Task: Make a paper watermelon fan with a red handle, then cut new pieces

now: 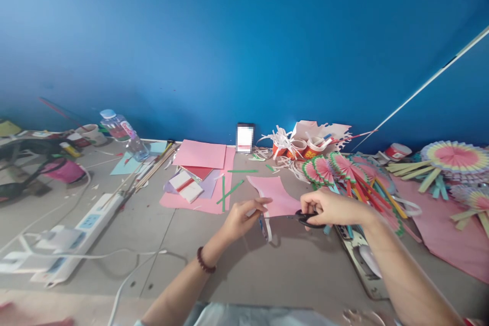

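My right hand (324,208) grips black-handled scissors (310,219), the blades pointing left toward my other hand. My left hand (244,216), with a dark bead bracelet on its wrist, pinches a narrow white paper strip (268,230) that hangs down in a curl. Something bluish shows beside the strip, too small to make out. Just beyond both hands lies a pink sheet of paper (277,194) with curved edges. Several green paper strips (231,191) rest on the table to the left of it.
Pink sheets (200,154) lie further left, near wooden sticks (153,170), a plastic bottle (128,135) and a power strip (89,232). Paper cups (296,148) with white fringes stand by the wall. Folded paper rosettes (454,160) and a phone (361,260) are on the right.
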Demonstrator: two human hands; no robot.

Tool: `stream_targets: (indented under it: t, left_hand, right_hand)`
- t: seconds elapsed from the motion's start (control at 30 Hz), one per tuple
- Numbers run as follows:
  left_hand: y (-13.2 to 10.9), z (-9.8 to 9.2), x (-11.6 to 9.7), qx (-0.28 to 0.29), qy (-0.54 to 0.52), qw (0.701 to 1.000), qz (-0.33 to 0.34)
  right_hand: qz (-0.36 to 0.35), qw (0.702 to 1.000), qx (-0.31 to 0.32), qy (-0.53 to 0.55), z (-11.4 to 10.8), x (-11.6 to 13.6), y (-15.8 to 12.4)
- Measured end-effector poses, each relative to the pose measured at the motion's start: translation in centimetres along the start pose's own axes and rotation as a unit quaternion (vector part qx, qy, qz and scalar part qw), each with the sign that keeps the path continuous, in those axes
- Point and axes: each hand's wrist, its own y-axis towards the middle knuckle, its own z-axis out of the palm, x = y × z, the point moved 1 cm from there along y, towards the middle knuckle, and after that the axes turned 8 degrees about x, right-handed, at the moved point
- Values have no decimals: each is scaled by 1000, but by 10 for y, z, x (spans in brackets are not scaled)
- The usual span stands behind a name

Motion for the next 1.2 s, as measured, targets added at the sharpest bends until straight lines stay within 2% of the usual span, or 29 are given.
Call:
stream_targets:
  t: [0.17,0.87,1.2]
  left_hand:
    - [0,0,1,17,-5,1000,-3]
    - [-1,-1,-1,2,-10,1000,-14]
    - [-1,-1,0,4,-2,1000,4]
  right_hand:
    - [-3,1000,-1,-22,-1,-2,2]
    - [-7,998,-21,-57,-2,1,2]
    - [-9,999,-18,-42,0,0,3]
